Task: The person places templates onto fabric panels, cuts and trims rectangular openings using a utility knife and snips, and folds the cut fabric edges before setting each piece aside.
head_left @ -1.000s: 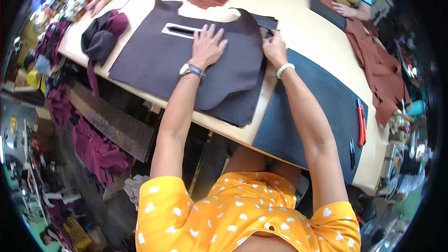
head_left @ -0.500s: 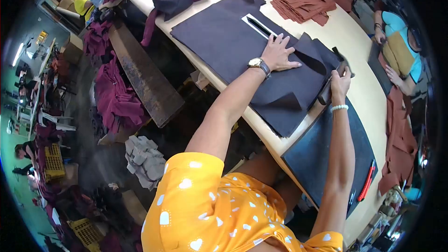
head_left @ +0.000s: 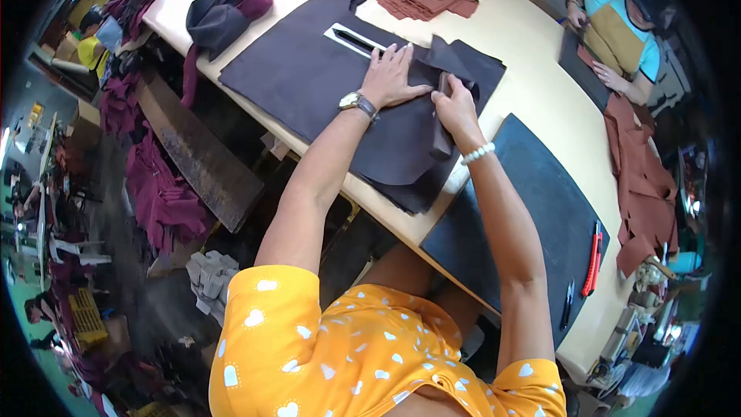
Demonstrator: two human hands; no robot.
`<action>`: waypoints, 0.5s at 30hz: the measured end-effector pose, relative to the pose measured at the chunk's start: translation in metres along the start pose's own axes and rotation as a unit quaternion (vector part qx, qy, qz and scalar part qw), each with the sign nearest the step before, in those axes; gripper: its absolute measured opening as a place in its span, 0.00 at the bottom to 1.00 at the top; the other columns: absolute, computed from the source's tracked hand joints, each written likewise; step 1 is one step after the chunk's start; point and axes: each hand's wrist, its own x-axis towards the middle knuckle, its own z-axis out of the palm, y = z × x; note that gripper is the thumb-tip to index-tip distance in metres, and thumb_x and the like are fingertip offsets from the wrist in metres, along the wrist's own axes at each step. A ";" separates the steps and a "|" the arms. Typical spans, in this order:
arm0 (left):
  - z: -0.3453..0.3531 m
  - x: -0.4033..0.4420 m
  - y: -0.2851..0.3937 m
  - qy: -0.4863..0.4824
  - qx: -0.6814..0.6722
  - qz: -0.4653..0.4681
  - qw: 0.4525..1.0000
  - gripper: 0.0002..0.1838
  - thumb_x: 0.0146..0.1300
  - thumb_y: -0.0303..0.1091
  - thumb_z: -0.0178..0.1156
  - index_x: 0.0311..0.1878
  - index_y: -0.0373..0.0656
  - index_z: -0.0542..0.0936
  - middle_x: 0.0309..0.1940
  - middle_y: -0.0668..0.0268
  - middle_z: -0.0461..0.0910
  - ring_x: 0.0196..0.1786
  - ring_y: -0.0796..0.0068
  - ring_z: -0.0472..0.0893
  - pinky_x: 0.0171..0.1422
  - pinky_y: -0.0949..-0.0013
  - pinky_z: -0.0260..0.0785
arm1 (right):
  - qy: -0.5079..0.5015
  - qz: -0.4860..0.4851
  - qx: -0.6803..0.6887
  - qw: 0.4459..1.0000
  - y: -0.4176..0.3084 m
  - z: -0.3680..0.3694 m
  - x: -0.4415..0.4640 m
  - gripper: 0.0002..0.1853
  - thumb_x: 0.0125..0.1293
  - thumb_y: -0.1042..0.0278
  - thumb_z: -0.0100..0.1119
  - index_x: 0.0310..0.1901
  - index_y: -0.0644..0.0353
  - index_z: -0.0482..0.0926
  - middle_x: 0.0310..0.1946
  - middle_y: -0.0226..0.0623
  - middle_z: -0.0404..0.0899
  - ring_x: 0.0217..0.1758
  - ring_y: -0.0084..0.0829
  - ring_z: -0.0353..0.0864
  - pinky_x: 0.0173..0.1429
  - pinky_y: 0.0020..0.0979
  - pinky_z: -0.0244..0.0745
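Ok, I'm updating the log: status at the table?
Left hand spread on dark sheets. Right hand gripping dark bar. White strip close by left hand.

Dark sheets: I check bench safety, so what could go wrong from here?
The raised flap might crease under the dark bar in the right hand. The dark sheets might slip if the left hand, flat on them, eases off. The red tool, loose at the black mat's edge, might get knocked.
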 end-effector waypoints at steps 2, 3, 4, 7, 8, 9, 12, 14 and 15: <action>-0.001 0.000 0.001 -0.008 0.017 0.001 1.000 0.53 0.52 0.71 0.51 0.68 0.34 0.56 0.68 0.54 0.59 0.71 0.57 0.56 0.72 0.46 0.42 | 0.061 0.037 -0.052 0.996 0.001 0.001 0.015 0.30 0.57 0.68 0.53 0.60 0.72 0.62 0.52 0.63 0.70 0.57 0.56 0.70 0.61 0.41 0.66; -0.001 0.001 0.002 -0.015 0.015 -0.004 1.000 0.54 0.52 0.72 0.50 0.68 0.34 0.55 0.68 0.54 0.59 0.71 0.57 0.56 0.72 0.46 0.42 | 0.093 0.058 -0.078 0.991 0.003 0.001 0.022 0.30 0.57 0.68 0.52 0.60 0.72 0.61 0.52 0.64 0.68 0.57 0.59 0.69 0.60 0.43 0.66; 0.001 0.001 0.001 -0.009 0.019 -0.002 1.000 0.54 0.52 0.73 0.50 0.69 0.35 0.55 0.68 0.54 0.58 0.71 0.57 0.56 0.72 0.45 0.42 | 0.104 0.066 -0.085 0.989 0.006 0.002 0.025 0.31 0.56 0.68 0.53 0.60 0.73 0.60 0.53 0.64 0.65 0.55 0.60 0.69 0.60 0.44 0.66; 0.016 0.007 -0.010 0.003 0.046 0.016 0.999 0.54 0.49 0.72 0.53 0.68 0.34 0.57 0.65 0.51 0.62 0.69 0.53 0.59 0.70 0.44 0.46 | 0.144 -0.056 -0.223 0.963 0.046 0.025 0.042 0.30 0.54 0.66 0.56 0.57 0.74 0.63 0.60 0.62 0.54 0.57 0.58 0.67 0.60 0.45 0.66; 0.011 0.006 -0.008 0.002 0.047 0.019 0.999 0.54 0.50 0.72 0.52 0.68 0.35 0.57 0.65 0.51 0.62 0.68 0.52 0.60 0.70 0.44 0.46 | 0.134 -0.055 -0.210 0.967 0.003 0.006 0.004 0.26 0.54 0.63 0.56 0.52 0.72 0.69 0.61 0.62 0.54 0.63 0.56 0.62 0.61 0.50 0.64; 0.006 0.004 -0.008 -0.001 0.046 0.028 0.999 0.53 0.50 0.72 0.52 0.68 0.36 0.57 0.66 0.51 0.62 0.68 0.52 0.61 0.69 0.43 0.47 | 0.130 -0.076 -0.247 0.957 -0.003 0.009 -0.011 0.24 0.55 0.59 0.55 0.49 0.69 0.73 0.60 0.62 0.57 0.65 0.55 0.59 0.61 0.58 0.60; 0.014 0.005 -0.017 0.054 0.028 0.093 0.994 0.47 0.53 0.69 0.53 0.67 0.42 0.61 0.66 0.52 0.62 0.67 0.50 0.62 0.68 0.46 0.51 | 0.232 -0.298 -0.206 0.902 -0.004 0.011 -0.089 0.18 0.46 0.65 0.58 0.41 0.59 0.76 0.44 0.48 0.71 0.49 0.48 0.67 0.51 0.48 0.65; 0.006 0.006 -0.009 0.101 0.050 0.136 0.984 0.46 0.54 0.66 0.55 0.67 0.40 0.62 0.65 0.52 0.63 0.67 0.50 0.61 0.69 0.51 0.51 | -0.050 -0.288 -0.134 0.947 0.004 -0.003 -0.160 0.15 0.48 0.63 0.60 0.38 0.61 0.75 0.41 0.45 0.71 0.51 0.48 0.70 0.54 0.48 0.65; 0.003 0.005 -0.004 0.132 0.101 0.164 0.972 0.43 0.56 0.63 0.56 0.65 0.39 0.64 0.64 0.53 0.64 0.67 0.52 0.62 0.69 0.52 0.52 | -0.162 -0.242 -0.056 0.955 0.001 -0.015 -0.198 0.15 0.52 0.63 0.61 0.40 0.61 0.76 0.40 0.43 0.74 0.48 0.44 0.74 0.53 0.43 0.69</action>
